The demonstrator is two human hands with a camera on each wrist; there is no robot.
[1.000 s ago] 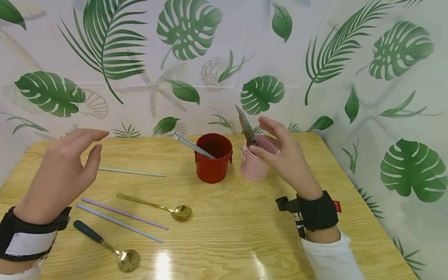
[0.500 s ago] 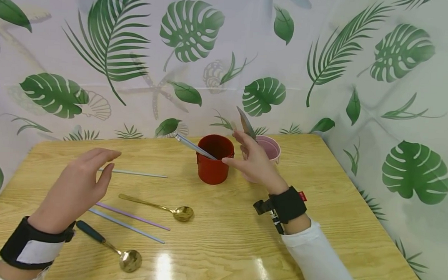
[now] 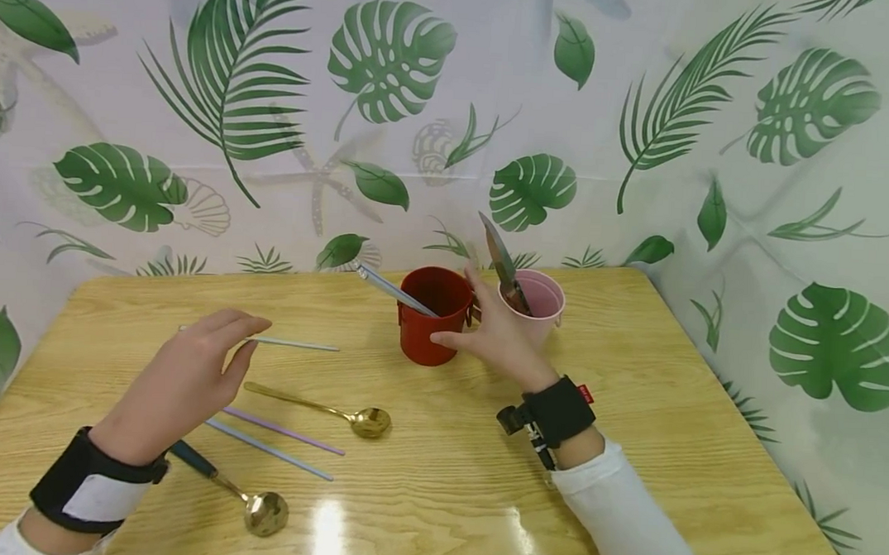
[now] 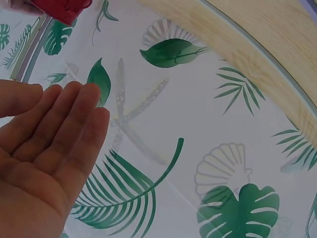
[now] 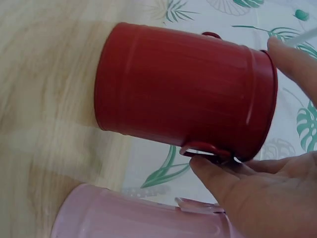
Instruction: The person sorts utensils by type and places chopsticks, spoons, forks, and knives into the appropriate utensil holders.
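Wooden table (image 3: 421, 475), red bucket (image 3: 421, 333) between outspread thumb and fingers of the right hand (image 3: 500, 331), left hand (image 3: 181, 383) relaxed.

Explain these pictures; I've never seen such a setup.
No machine here: a person works bare-handed. The wide view comes from a head camera; the close ones, from each wrist. On the wooden table stand a round red bucket with pale sticks and a pink bucket with a steel knife. Nearby lie a gold metal spoon, a dark-handled gold spoon and three thin pastel sticks. The left hand holds nothing. The right hand spans the red bucket's rim with thumb and fingers; whether it grips is unclear.
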